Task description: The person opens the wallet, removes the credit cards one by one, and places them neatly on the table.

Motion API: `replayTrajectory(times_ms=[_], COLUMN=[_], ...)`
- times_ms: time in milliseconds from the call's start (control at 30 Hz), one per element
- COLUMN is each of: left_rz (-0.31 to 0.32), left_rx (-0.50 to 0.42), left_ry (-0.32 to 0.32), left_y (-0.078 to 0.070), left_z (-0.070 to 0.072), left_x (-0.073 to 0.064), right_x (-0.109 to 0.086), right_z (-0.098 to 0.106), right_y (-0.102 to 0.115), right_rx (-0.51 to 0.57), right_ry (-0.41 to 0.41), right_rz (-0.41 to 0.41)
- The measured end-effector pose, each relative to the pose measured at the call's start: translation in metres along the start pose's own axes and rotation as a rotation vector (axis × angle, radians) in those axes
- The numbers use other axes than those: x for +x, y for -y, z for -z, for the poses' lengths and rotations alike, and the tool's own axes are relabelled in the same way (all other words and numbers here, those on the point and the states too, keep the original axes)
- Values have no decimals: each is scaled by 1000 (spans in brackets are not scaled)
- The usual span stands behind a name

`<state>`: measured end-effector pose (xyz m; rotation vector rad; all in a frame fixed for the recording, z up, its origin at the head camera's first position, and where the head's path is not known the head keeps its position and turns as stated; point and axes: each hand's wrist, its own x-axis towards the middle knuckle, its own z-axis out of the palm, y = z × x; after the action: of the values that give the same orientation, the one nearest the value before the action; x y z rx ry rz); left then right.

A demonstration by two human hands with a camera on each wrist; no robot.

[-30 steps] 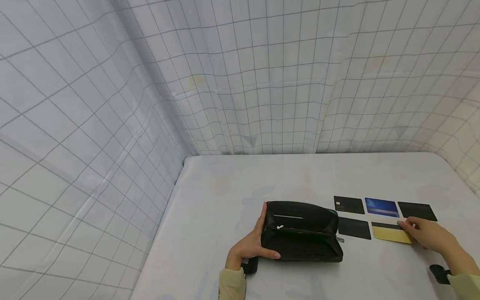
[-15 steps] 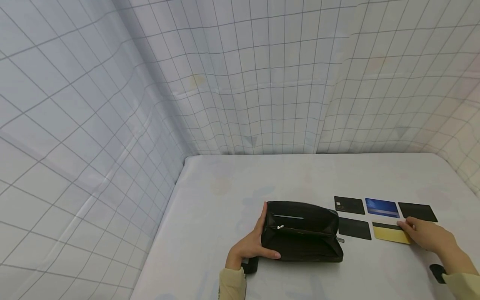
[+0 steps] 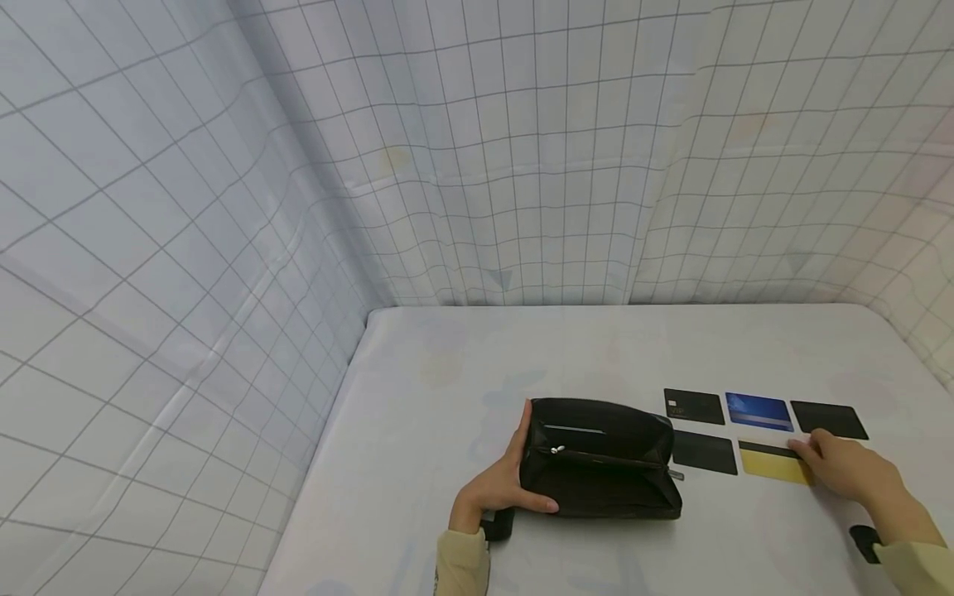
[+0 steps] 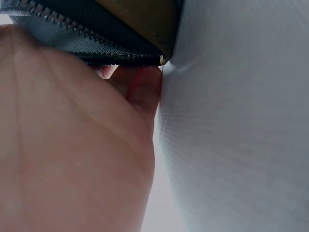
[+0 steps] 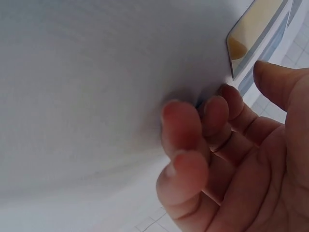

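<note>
Where the white table [image 3: 417,430] meets the gridded curtains [image 3: 522,165], nothing is stacked up; all the handling goes on in the near half, towards the right. A black wallet [image 3: 607,499] gapes there, its mouth turned up, and the person's left hand [image 3: 495,488] holds its left end, thumb along the near side and spread wide from the fingers behind. A silver zip pull [image 3: 676,475] juts from the wallet's right end, pointing at the cards.

Those cards lie flat in two rows. At the back run a black VIP card [image 3: 694,407], a blue card [image 3: 758,411] and a plain dark card [image 3: 830,419]. In front, a charcoal card [image 3: 704,453] sits right up against the wallet's edge; I can't tell whether they touch. Beside it is a gold card [image 3: 775,465] with a black stripe, and the right hand [image 3: 850,468] covers its right end.

From the right wrist, that hand's fingers look loosely bent, with the thumb apart from them, close to the gold card's corner. Whether any fingertip touches it, I can't tell. Dark gear hangs at both wrists, under pale sleeves [image 3: 920,567].
</note>
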<state>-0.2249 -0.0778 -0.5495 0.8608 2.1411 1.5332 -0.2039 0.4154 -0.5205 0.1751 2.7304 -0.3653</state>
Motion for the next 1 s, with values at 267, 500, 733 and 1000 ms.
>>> replayTrajectory(times_ms=[267,500,733,1000], left_rz=[6,16,13,18], left_rx=[2,-2,1,0], left_ry=[2,2,-3,1], left_y=[-2,-2,-2,-4], left_z=[0,0,0,-1], left_x=[0,-1,-1,-1], right_x=[-4,-12,-27,-35], right_z=[1,14,33,46], right_y=[4,24,74,147], right_rx=[-8,-6,21,50], right_ry=[-12,-69,-297,-368], right_rz=[-7,74,300,492])
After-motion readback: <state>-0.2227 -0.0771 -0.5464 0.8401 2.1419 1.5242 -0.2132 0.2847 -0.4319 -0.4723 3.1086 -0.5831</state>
